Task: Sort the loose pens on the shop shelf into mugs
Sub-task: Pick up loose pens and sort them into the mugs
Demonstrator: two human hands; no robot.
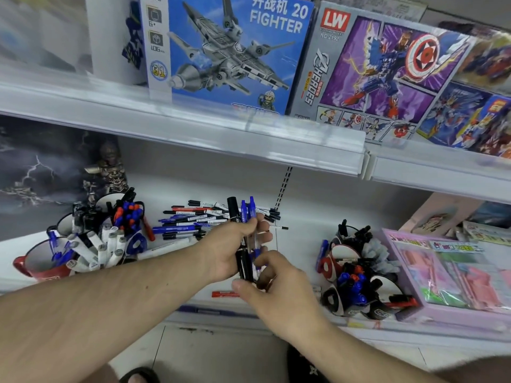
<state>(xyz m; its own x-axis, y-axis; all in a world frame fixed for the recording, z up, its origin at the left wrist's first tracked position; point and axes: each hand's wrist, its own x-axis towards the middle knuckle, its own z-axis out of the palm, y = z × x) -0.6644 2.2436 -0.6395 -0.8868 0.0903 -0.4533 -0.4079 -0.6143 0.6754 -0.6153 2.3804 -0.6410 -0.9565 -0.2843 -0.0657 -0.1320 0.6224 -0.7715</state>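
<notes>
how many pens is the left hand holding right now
3 show: a thick black marker on the left of the bunch and two blue pens beside it, all upright in the left hand. The fingers may hide more.

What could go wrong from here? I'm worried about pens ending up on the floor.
The left hand holds a black marker and blue pens upright together; as the right hand picks at their lower ends, one could slip out. The red pen near the shelf edge might get knocked off.
</notes>
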